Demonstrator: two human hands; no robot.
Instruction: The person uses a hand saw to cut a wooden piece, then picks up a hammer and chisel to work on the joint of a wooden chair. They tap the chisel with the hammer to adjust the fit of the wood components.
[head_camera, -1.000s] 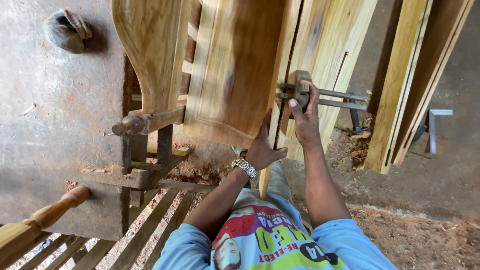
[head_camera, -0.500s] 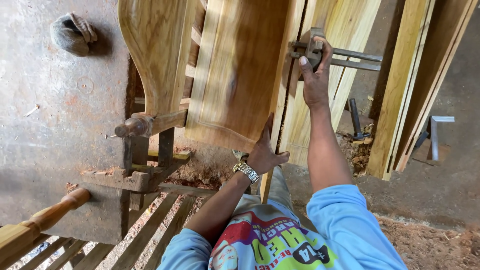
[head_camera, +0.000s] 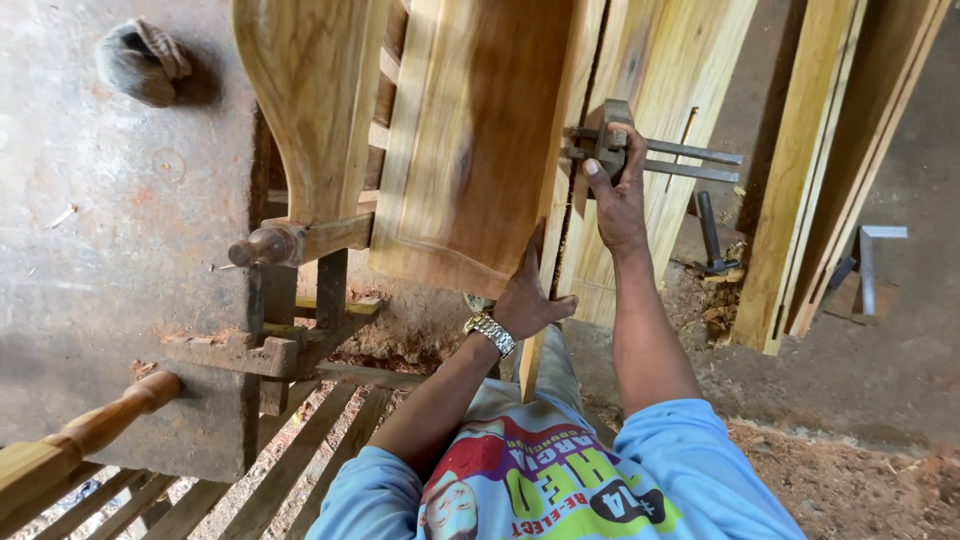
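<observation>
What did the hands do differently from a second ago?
The right hand slid the wooden gauge tool, with its two metal rods, farther up the edge of the wood panel, away from the person; its grip on the tool never let go. The left hand, wearing a wristwatch, stayed pressed against the panel's lower edge. The carved chair frame did not move.

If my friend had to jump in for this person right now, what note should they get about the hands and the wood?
Left hand: open, flat against the lower edge of the carved wooden panel, steadying it.
Right hand: closed around the wooden tool with two metal rods, held against the panel's right edge, by the leaning planks.
Done: tool is set high on the edge.
Left: cannot tell how much of the edge has been worked; the panel is not clamped, so keep it braced.
</observation>
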